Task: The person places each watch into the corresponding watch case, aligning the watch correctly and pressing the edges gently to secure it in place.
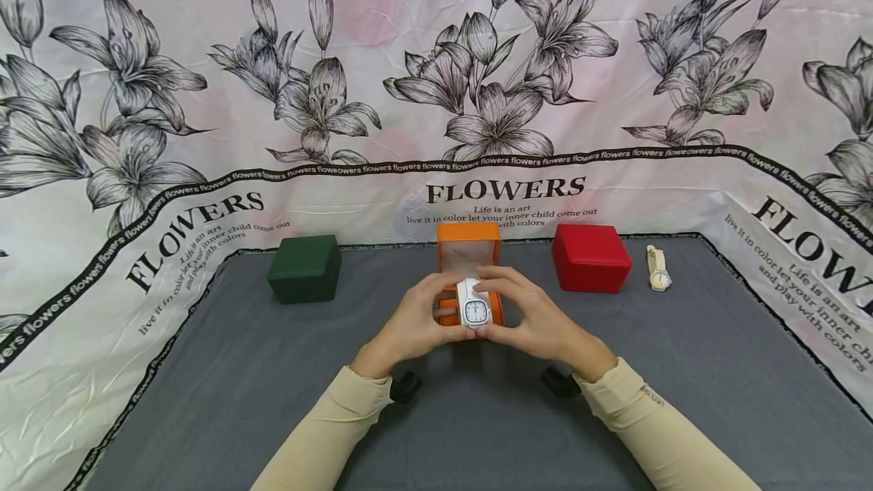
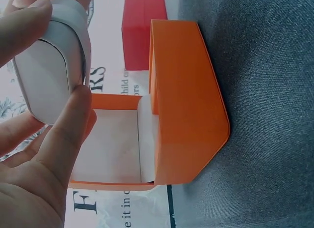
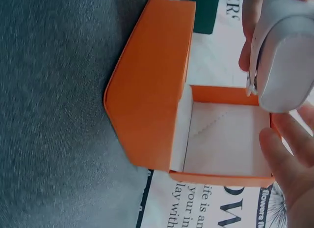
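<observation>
Wristwatch (image 1: 476,312) on white cushion (image 2: 41,73) sits between both hands (image 1: 412,320) (image 1: 542,320).

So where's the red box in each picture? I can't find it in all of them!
Head: the red box is right of the middle, toward the back of the table.
Left wrist: near the top middle, partly hidden by the open orange box.
Right wrist: not in it; a green box peeks in at the top.
Shared landmark: the open orange box, in all three.

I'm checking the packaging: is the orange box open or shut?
Open: the orange box has its lid raised at the back, and both wrist views show the lid's pale lining.
</observation>
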The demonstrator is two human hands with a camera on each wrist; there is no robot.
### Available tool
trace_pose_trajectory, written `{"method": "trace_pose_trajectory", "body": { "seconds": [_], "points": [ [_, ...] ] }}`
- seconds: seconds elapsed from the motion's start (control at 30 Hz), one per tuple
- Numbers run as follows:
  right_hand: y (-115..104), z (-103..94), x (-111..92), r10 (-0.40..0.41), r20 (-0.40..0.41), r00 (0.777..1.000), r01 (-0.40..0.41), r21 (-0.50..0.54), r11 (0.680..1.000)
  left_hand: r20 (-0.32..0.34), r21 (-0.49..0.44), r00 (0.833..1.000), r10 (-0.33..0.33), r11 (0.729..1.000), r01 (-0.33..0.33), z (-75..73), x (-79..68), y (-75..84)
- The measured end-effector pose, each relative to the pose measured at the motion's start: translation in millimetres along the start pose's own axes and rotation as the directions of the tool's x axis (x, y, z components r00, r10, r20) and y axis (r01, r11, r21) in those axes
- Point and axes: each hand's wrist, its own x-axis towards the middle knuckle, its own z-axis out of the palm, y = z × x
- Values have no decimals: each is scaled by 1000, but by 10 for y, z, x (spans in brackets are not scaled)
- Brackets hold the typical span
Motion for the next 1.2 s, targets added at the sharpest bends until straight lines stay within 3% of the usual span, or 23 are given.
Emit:
{"method": "trace_pose_trajectory", "body": {
  "seconds": [0.2, 0.47, 0.83, 1.2],
  "points": [
    [-61, 33, -8, -66, -29, 997, 66, -9, 998, -6, 42, 1000, 18, 999, -18, 6, -6, 1],
    [-67, 76, -13, -36, -65, 997, 35, -9, 999, -1, 86, 999, 35, 996, -34, 7, -12, 7],
    [-62, 116, -16, 26, -101, 995, -27, -6, 1000, 24, 226, 996, 85, 970, -88, 29, -21, -14],
    [-65, 145, -25, 56, -106, 993, -53, 27, 998, 24, 222, 996, 81, 971, -85, 38, -32, -34]
  ]
}}
